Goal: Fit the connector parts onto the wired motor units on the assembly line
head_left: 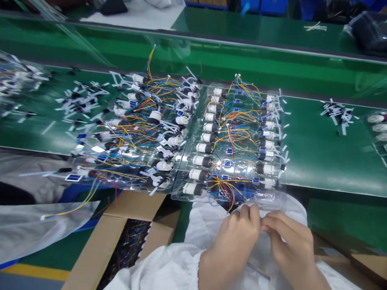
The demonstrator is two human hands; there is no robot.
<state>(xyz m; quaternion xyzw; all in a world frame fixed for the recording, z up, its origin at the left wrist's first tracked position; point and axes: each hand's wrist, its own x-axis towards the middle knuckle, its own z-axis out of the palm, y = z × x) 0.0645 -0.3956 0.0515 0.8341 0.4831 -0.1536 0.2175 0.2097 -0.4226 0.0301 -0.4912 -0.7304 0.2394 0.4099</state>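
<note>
Where the left hand (234, 243) meets the right hand (292, 245) beside the tray (248, 166) — fingers bent — each grip pinches closed; contents unclear.

1. Ahead of you, across the top, a green ledge (242, 30) bears a white sheet (145, 18) with a black object (109, 7) on it.
2. Farther right on that ledge, you see pale strips (316, 27) lying crossed, then a dark bundle in clear plastic (370, 32), blurred.
3. Beyond the ledge, you can see blue containers (273, 6).
4. At your lower left, pale cloth (39, 233) hangs above a yellow floor stripe (36, 272).
5. At your lower right, you see cardboard (370, 264).
</note>
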